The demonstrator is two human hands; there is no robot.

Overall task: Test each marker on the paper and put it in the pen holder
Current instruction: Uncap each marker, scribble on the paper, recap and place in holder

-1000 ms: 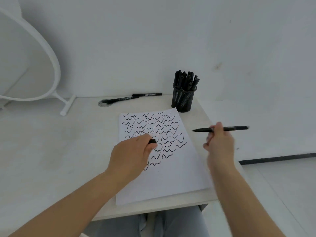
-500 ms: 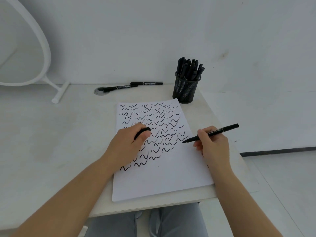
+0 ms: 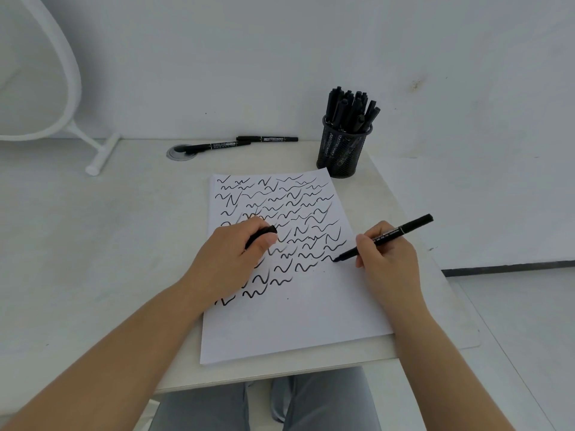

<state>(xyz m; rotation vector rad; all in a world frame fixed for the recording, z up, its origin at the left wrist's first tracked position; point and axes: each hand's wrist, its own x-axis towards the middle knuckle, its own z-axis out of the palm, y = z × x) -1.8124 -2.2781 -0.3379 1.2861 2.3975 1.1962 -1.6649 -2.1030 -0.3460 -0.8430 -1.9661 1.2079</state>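
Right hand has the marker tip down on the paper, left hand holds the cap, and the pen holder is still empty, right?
Not quite. The head view shows the pen holder already packed with markers. The rest stands: right hand holds the marker tip-down on the paper, left hand grips the cap.

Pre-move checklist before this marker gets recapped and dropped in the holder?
1. Tip on paper: marker in the right hand has its tip at the paper, beside a squiggle: ok.
2. Test stroke finished: cannot tell.
3. Cap at hand: left hand grips the cap, resting on the paper: ok.
4. Marker capped: not ok, tip is bare.
5. Room in pen holder: crowded with markers, free space cannot tell.
6. Markers left: two markers on the desk lie behind the paper, untested or not cannot tell.
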